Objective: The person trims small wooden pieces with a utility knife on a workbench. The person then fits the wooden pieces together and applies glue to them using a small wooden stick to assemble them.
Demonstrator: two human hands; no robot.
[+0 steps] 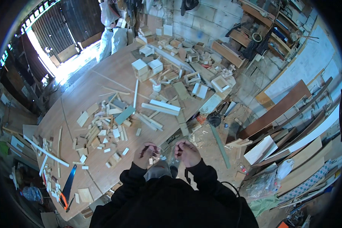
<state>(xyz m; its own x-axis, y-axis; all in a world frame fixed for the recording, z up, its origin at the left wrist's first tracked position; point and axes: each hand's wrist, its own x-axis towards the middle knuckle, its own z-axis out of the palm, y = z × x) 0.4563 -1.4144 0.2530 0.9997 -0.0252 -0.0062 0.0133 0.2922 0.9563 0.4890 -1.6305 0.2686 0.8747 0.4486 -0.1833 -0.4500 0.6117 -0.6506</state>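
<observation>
My left hand (145, 155) is raised just off the table's near edge, its fingers curled inward. A small pale wooden block (151, 161) shows beside its fingertips; I cannot tell whether they touch it. Level with it, a short gap to the right, my right hand (189, 153) has its fingers bent together; whatever may be inside is hidden. Nearest to the left hand on the table are a little wood offcut (138, 132) and a white block (125, 151). A heap of wooden offcuts (94, 133) spreads further left, with a grey-green board piece (124, 115) on it.
The large wooden table (83, 83) carries a handsaw (67, 186) with an orange handle at its left end. White-topped boxes (140, 66) and more scraps cover the far side. Long boards (273, 110) lean along the right wall. A green strip (219, 146) lies on the floor.
</observation>
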